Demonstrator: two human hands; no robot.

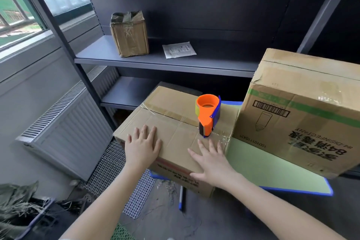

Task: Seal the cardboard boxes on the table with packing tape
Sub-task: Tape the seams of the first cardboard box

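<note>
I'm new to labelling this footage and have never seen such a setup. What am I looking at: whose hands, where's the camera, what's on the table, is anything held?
No machine here: a person wears one camera on the head, looking forward and down at their own bare arms. The left hand and right hand lie flat, fingers straight, on a low brown cardboard box; neither holds anything. An orange and blue tape dispenser stands on that box, on its taped seam. Beside it, on the pale green table with a blue edge, sits a taller cardboard box printed with a green stripe and barcode.
</note>
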